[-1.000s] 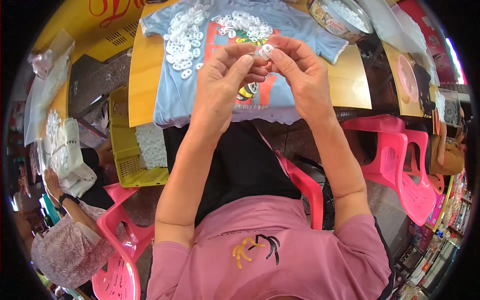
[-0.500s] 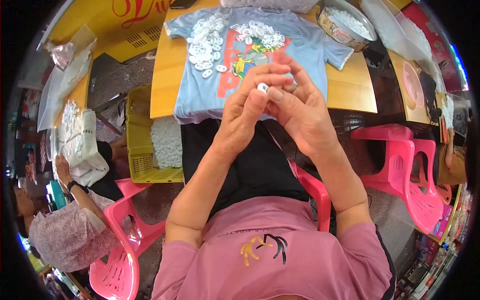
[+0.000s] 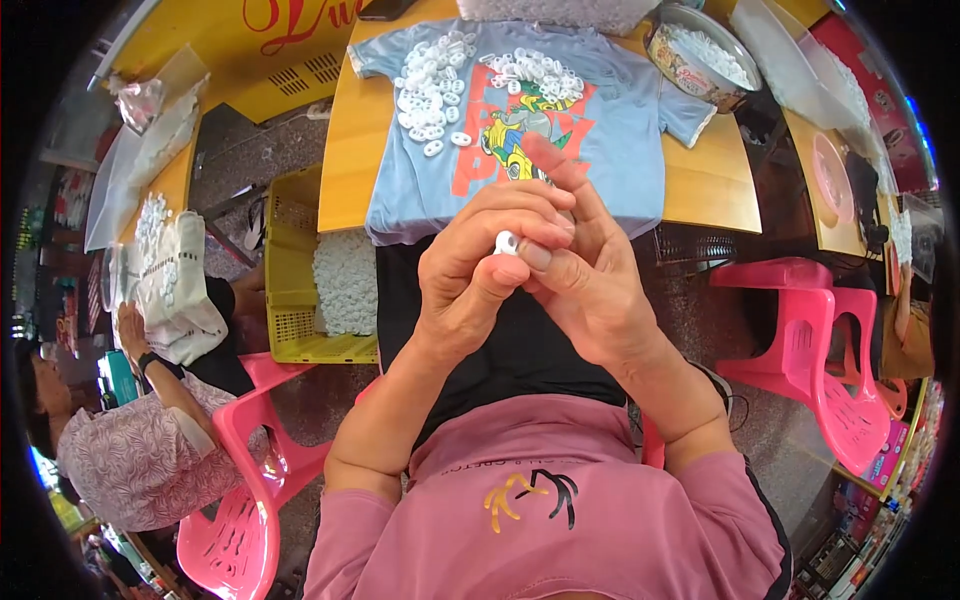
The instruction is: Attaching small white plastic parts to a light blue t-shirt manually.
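Hands (image 3: 462, 270), pinched white piece (image 3: 506, 242), partly covered

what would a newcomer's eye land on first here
Probably the left hand and right hand, meeting at the centre on a small white piece. Beyond them, two white piles lie on a blue T-shirt spread over a table. A pink chair stands at the left, another pink chair at the right.

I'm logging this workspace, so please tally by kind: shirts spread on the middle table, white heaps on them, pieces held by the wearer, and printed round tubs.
Blue shirt: 1
White heaps: 2
Held white piece: 1
Printed round tub: 1
Total: 5
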A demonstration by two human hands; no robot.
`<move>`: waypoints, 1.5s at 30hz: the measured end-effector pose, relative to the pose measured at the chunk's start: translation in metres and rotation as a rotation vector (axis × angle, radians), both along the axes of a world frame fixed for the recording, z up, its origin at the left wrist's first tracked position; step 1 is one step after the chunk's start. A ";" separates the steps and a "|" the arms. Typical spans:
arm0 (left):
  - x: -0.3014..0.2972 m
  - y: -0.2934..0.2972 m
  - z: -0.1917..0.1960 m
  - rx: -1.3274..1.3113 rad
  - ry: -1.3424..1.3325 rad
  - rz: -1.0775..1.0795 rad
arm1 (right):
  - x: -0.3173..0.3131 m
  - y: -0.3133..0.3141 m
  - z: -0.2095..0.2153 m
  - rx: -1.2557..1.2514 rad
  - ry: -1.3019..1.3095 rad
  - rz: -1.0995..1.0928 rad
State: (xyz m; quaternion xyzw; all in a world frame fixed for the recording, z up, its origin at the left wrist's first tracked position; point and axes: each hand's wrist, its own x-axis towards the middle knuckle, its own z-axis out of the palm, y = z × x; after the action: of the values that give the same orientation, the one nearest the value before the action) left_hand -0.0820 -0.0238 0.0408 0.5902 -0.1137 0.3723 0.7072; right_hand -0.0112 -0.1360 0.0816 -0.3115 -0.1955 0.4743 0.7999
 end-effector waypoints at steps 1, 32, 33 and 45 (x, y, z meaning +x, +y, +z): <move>0.000 0.003 0.000 0.043 -0.020 0.024 | -0.003 0.001 0.001 0.026 0.009 -0.004; -0.133 0.087 -0.044 -0.072 0.716 0.454 | 0.075 0.050 -0.051 -0.412 -0.726 -0.232; -0.143 0.100 -0.053 0.014 0.866 0.539 | 0.094 0.053 -0.054 -0.449 -0.900 -0.333; -0.176 0.138 -0.119 0.408 0.990 0.905 | 0.165 0.117 -0.056 -0.495 -1.904 -0.487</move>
State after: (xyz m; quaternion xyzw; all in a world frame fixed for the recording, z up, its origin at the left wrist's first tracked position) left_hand -0.2582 0.1146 -0.0787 0.8008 0.4110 0.2886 0.3263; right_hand 0.1543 -0.0190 0.0260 -0.7486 -0.5793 -0.1200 0.2992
